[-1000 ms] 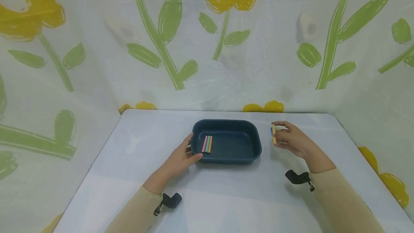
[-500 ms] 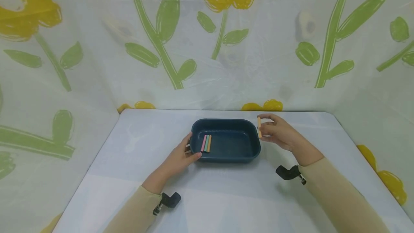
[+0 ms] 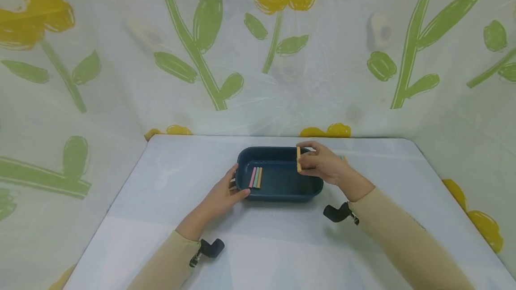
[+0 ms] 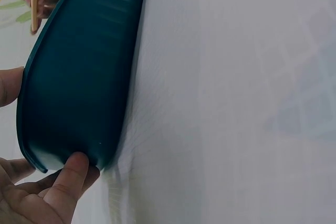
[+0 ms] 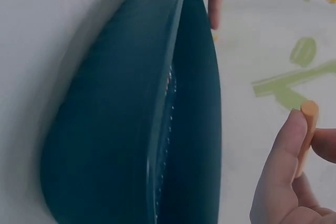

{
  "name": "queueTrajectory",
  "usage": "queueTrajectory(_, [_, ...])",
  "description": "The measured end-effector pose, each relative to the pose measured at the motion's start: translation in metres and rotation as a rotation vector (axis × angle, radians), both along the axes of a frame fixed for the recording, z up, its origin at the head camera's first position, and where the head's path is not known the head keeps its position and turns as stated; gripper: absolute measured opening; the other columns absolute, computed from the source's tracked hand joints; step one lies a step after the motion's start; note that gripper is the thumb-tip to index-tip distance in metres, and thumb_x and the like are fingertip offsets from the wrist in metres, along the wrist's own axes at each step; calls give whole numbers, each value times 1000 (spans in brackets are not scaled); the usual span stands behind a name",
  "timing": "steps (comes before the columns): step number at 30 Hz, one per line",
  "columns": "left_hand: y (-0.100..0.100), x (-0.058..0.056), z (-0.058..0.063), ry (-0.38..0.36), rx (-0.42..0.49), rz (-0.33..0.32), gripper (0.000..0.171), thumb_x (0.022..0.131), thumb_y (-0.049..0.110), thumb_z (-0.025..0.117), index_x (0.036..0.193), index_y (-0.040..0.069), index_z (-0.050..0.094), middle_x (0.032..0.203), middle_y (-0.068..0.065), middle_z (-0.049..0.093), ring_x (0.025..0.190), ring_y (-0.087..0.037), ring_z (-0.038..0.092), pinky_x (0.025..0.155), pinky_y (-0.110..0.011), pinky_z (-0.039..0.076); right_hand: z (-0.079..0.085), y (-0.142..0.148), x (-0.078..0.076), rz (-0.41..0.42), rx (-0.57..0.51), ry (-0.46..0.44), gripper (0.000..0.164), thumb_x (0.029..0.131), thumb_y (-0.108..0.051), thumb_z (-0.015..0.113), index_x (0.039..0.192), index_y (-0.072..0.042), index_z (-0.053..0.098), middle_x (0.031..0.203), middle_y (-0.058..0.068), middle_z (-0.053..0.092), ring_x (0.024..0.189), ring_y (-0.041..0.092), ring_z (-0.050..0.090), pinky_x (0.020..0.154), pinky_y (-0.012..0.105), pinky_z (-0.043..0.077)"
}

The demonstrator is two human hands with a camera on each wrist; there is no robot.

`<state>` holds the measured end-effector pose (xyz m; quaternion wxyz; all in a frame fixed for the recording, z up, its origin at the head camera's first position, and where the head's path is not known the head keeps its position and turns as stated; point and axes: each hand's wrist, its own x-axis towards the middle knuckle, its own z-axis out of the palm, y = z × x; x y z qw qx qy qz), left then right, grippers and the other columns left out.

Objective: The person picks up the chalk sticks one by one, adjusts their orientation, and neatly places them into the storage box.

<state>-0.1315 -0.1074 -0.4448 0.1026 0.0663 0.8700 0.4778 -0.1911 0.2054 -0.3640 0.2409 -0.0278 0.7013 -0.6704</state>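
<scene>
A dark blue-green basin (image 3: 278, 198) stands on the table. My left hand (image 3: 219, 198) holds its left end, with the thumb at the near rim and fingers (image 4: 71, 179) against the outer wall. Over the basin's right half, my right hand (image 3: 322, 164) pinches an orange chalk stick (image 3: 298, 160) upright between thumb and fingertips, as the right wrist view also shows (image 5: 308, 135). Inside the basin at the left, a pink chalk stick (image 3: 252, 177), a green chalk stick (image 3: 256, 178) and another orange chalk stick (image 3: 260, 178) lie side by side.
More chalk (image 3: 343, 158) shows on the table right of the basin, mostly hidden behind my right hand. The white table (image 3: 274, 245) ends at a flower-printed cloth wall (image 3: 274, 106) behind and at both sides. A black camera mount (image 3: 340, 213) sticks out from each wrist.
My right hand has lifted the orange chalk stick from the spot right of the basin and carried it left, over the rim. The left hand keeps its hold on the basin.
</scene>
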Motion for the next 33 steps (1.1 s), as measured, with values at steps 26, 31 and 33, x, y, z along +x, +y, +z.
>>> queueTrajectory(26, [-1,0,0,-6,-7,-6,94,93,40,72,162,17,13,162,-17,28,137,-37,47,108,-47,44,-53,-69,-16,-49,93,-46,53,93,9,61,143,-1,45,110,21,58,88,27,65,80,39,61])
queueTrajectory(31, [-1,0,0,-10,3,-9,94,93,40,72,162,18,13,163,-16,27,137,-37,47,108,-46,44,-60,-77,-19,-65,131,-73,54,92,8,64,142,-4,47,112,21,61,88,25,68,80,39,61])
queueTrajectory(33, [-2,0,-1,-10,10,-12,94,93,40,72,162,18,13,163,-16,26,137,-37,47,108,-46,44,-64,-80,-21,-68,148,-81,55,91,8,65,142,-4,48,112,21,61,87,25,68,79,38,61])
